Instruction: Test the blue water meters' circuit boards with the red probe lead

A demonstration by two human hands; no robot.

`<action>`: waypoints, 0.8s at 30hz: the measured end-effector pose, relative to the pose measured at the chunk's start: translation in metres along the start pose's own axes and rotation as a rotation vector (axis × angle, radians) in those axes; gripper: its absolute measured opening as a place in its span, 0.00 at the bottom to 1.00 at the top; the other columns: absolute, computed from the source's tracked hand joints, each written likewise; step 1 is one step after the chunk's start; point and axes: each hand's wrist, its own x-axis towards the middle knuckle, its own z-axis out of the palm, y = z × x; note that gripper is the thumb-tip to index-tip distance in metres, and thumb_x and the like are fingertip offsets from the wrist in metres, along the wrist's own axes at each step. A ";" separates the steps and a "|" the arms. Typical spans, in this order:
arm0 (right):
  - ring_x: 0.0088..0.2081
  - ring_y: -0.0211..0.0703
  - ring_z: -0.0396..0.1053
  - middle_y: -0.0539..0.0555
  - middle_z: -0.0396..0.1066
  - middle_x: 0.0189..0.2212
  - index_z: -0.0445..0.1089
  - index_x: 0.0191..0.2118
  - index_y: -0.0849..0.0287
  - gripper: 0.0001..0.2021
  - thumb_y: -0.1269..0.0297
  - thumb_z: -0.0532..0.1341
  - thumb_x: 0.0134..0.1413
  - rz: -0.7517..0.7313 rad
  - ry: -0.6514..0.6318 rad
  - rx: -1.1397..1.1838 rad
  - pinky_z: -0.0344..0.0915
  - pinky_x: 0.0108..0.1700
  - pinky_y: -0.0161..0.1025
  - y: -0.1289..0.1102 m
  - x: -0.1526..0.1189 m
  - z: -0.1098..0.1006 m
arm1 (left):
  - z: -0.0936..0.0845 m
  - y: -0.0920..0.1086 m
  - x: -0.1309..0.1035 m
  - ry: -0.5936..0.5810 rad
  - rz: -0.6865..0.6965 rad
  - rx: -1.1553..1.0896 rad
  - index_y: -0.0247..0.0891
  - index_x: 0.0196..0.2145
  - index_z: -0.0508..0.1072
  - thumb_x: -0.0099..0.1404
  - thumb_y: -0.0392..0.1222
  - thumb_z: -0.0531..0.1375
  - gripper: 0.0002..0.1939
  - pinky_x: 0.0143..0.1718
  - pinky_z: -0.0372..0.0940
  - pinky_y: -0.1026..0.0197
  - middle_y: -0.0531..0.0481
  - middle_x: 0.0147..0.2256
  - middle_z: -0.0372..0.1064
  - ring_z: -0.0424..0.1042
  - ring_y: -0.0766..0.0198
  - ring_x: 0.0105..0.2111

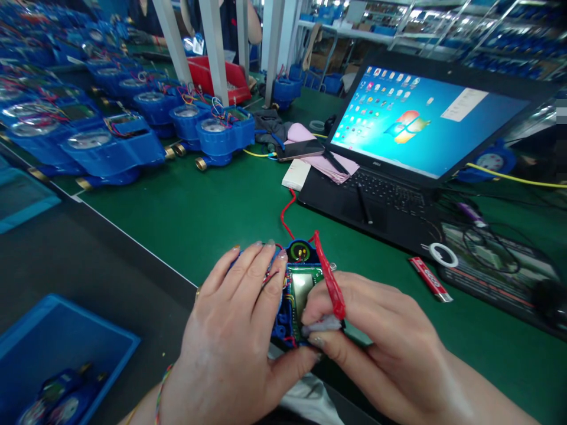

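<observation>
A blue meter with a green circuit board and small grey display [302,289] lies at the near edge of the green table. My left hand [239,330] rests over its left side, fingers wrapped round it and thumb along its near edge. In my right hand [372,336], a greyish tool [325,324] with a red-wrapped cable [330,280] is pinched between thumb and fingers, its tip against the lower part of the board. Coloured wires run along the board's left side. The meter's left part is hidden under my left hand.
An open laptop [376,206] stands at the right, with a glue tube [430,280] and a white ring [443,255] beside it. Several blue meters [225,136] fill the back left. A blue bin [110,354] is lower left, a red bin [237,79] behind. Another person [230,26] stands beyond the table.
</observation>
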 end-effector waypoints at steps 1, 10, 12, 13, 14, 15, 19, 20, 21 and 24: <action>0.32 0.40 0.65 0.52 0.68 0.30 0.65 0.37 0.61 0.05 0.77 0.58 0.56 0.000 -0.001 -0.006 0.64 0.35 0.37 0.000 0.000 0.000 | 0.000 0.000 0.000 -0.001 -0.004 -0.001 0.24 0.51 0.68 0.58 0.55 0.58 0.33 0.57 0.56 0.43 0.34 0.55 0.64 0.63 0.46 0.55; 0.30 0.40 0.65 0.52 0.67 0.28 0.65 0.36 0.62 0.04 0.77 0.57 0.56 0.023 0.007 -0.053 0.64 0.33 0.36 -0.004 0.000 0.001 | 0.001 0.001 -0.001 0.006 0.001 0.009 0.24 0.51 0.68 0.58 0.54 0.58 0.32 0.57 0.56 0.43 0.34 0.55 0.63 0.62 0.46 0.56; 0.31 0.40 0.66 0.53 0.67 0.28 0.65 0.35 0.62 0.04 0.76 0.57 0.56 0.038 0.006 -0.051 0.64 0.34 0.37 -0.004 -0.002 0.002 | 0.001 0.001 -0.001 0.005 0.006 0.009 0.24 0.51 0.68 0.58 0.54 0.58 0.32 0.56 0.57 0.43 0.34 0.55 0.63 0.62 0.46 0.56; 0.31 0.40 0.66 0.53 0.67 0.28 0.65 0.35 0.62 0.03 0.76 0.57 0.57 0.042 0.006 -0.051 0.64 0.34 0.37 -0.004 -0.003 0.002 | 0.001 0.001 -0.001 0.006 0.006 0.010 0.24 0.51 0.68 0.58 0.54 0.58 0.32 0.56 0.57 0.43 0.34 0.55 0.63 0.62 0.46 0.56; 0.31 0.40 0.66 0.53 0.67 0.28 0.65 0.35 0.62 0.03 0.75 0.57 0.57 0.044 0.005 -0.054 0.63 0.34 0.37 -0.004 -0.003 0.003 | 0.001 0.001 -0.001 0.007 0.003 0.011 0.24 0.51 0.68 0.58 0.54 0.58 0.32 0.56 0.57 0.43 0.34 0.55 0.63 0.62 0.46 0.56; 0.31 0.40 0.66 0.53 0.67 0.28 0.65 0.35 0.62 0.03 0.75 0.57 0.57 0.047 0.004 -0.058 0.63 0.34 0.37 -0.004 -0.003 0.003 | 0.001 0.002 -0.002 0.008 0.000 0.011 0.24 0.51 0.68 0.58 0.54 0.58 0.32 0.56 0.57 0.43 0.34 0.55 0.63 0.62 0.46 0.56; 0.32 0.40 0.65 0.53 0.68 0.29 0.65 0.35 0.62 0.03 0.75 0.56 0.57 0.056 -0.001 -0.058 0.63 0.35 0.37 -0.004 -0.003 0.002 | 0.000 0.002 -0.003 0.014 -0.003 0.008 0.25 0.51 0.68 0.58 0.54 0.58 0.31 0.57 0.57 0.43 0.35 0.55 0.63 0.62 0.47 0.56; 0.32 0.40 0.65 0.53 0.68 0.29 0.65 0.35 0.62 0.03 0.75 0.56 0.57 0.058 -0.006 -0.054 0.63 0.35 0.37 -0.004 -0.002 0.002 | 0.000 0.002 -0.003 0.015 -0.003 0.008 0.25 0.51 0.68 0.58 0.54 0.58 0.32 0.57 0.56 0.43 0.35 0.55 0.63 0.62 0.47 0.56; 0.32 0.40 0.65 0.53 0.67 0.29 0.65 0.35 0.62 0.03 0.75 0.56 0.57 0.061 -0.010 -0.050 0.63 0.35 0.37 -0.003 -0.002 0.002 | 0.000 0.002 -0.004 0.017 -0.002 0.008 0.25 0.51 0.68 0.58 0.54 0.59 0.32 0.57 0.56 0.43 0.34 0.55 0.63 0.62 0.47 0.56; 0.31 0.40 0.64 0.52 0.67 0.29 0.64 0.35 0.62 0.03 0.75 0.56 0.57 0.064 -0.022 -0.036 0.62 0.34 0.37 -0.003 -0.002 0.002 | 0.001 0.002 -0.004 0.015 0.005 0.007 0.24 0.51 0.68 0.58 0.54 0.59 0.32 0.57 0.57 0.42 0.34 0.55 0.63 0.62 0.46 0.56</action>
